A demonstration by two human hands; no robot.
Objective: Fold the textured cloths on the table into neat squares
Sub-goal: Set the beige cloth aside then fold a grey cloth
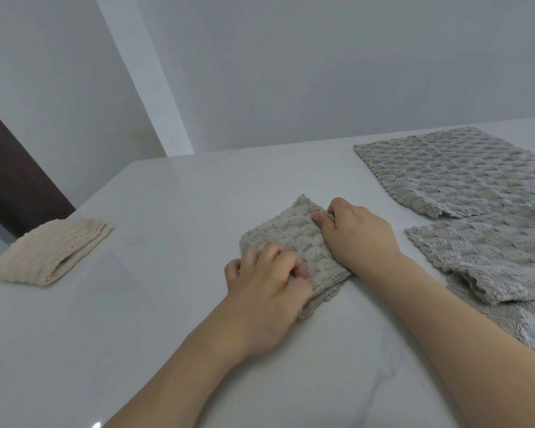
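Bare forearms reach up from the near edge of the white table point(173, 186). At far left, near the table's edge, lies a folded cream cloth point(48, 251). In the middle, the left hand point(267, 291), fingers curled together, presses the near corner of a small folded grey cloth point(294, 242); whether they pinch it is unclear. The right hand point(357, 234) lies on its right edge, fingers pressed together. Unfolded grey cloths point(464, 177) lie spread at right.

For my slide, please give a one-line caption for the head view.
Both hands, left and right, press a folded grey cloth on the white table.
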